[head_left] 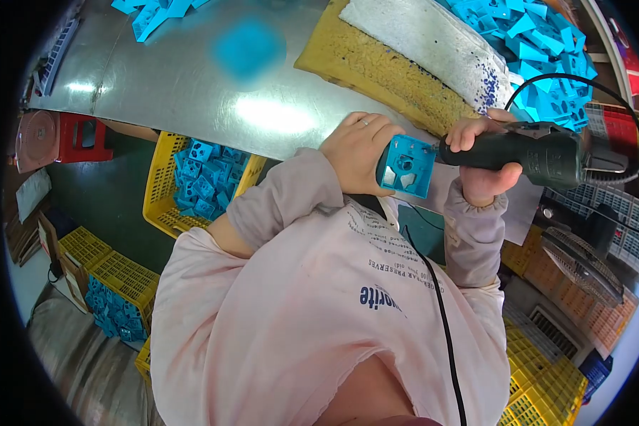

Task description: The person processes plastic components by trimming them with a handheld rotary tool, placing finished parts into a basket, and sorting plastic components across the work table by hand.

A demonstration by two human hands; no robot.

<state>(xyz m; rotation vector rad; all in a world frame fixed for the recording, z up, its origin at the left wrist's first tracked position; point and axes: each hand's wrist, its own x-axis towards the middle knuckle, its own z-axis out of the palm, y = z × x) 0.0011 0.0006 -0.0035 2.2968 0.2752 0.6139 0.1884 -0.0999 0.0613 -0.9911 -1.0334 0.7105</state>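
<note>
I've got a sheet-metal table (170, 85) here, glare on its top. A yellow foam pad (366, 62) lies on it — just right of the pad, heaped blue plastic parts (547, 53); well left, more blue pieces (153, 15). Between — one blurred blue shape (248, 50), contact unclear to me.

- Left hand (355, 153): curled into a grip, its back turned up, fingers bent forward.
- Left forearm (284, 188): slants back and outward to the left of its hand.
- Right hand (483, 153): near the left one, on its right, clenched, fingers (467, 133) wrapped on its far side, thumb (505, 175) nearer the wrist.
- Right forearm (476, 238): behind its hand.
</note>
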